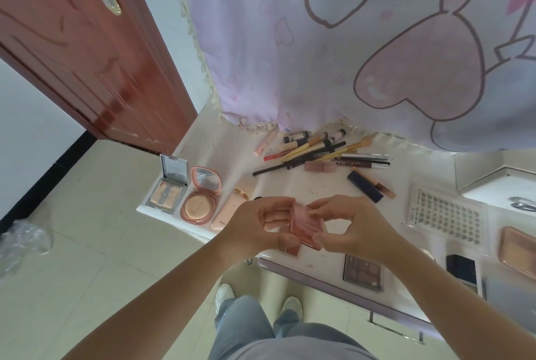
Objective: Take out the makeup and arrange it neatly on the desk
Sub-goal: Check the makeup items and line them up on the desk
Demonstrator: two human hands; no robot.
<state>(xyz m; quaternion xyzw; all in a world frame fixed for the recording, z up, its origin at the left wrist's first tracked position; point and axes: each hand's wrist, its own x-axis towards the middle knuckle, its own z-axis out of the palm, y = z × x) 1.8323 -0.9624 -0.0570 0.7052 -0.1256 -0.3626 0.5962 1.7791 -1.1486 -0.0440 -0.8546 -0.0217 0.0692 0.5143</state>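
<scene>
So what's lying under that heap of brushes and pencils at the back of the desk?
Under the heap of brushes and pencils, a pale pink tube pokes out onto the white desk. Anything else beneath is covered.

The white desk (293,182) bears 2 open compacts (185,194), piled pencils (319,151) and a palette (364,272).

Both bare forearms reach forward and converge above the desk's near edge (290,268). The left hand (261,224) and right hand (352,224) face each other, fingers curled, pinching opposite sides of a small pink compact (306,226).
</scene>
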